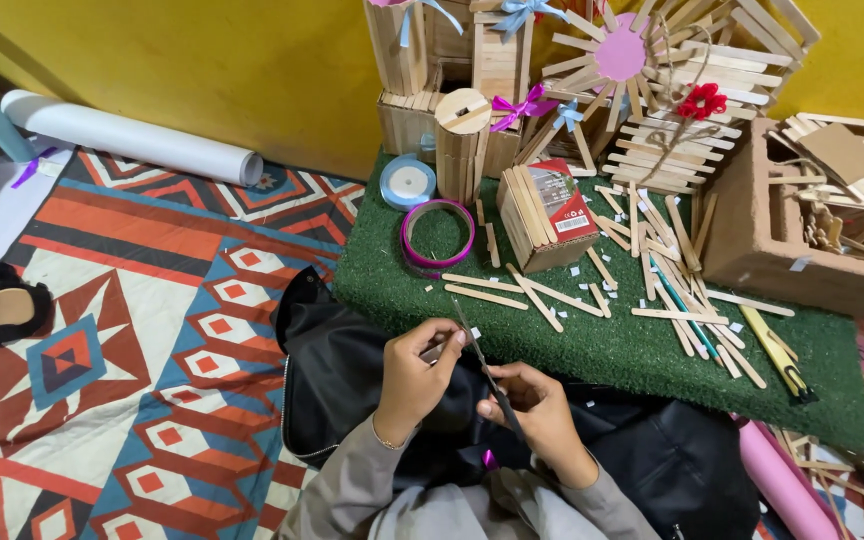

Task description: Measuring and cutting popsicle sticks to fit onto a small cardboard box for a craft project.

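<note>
My left hand (pixel 414 376) pinches a small light piece, too small to name, at its fingertips. My right hand (pixel 540 414) grips a pair of dark scissors (pixel 485 372) whose blades point up toward that piece. Both hands hover over a black bag (pixel 342 370) on my lap, just in front of a green turf mat (pixel 592 345). Several flat wooden craft sticks (pixel 512 287) lie scattered on the mat close to my hands.
On the mat stand a stick box with a red packet (pixel 550 213), a pink ribbon roll (pixel 437 233), a white tape roll (pixel 408 182) and stick-built crafts (pixel 642 90). A yellow cutter (pixel 774 350) lies at right near a cardboard box (pixel 782 230). A white paper roll (pixel 132 135) rests on the patterned rug (pixel 132 330).
</note>
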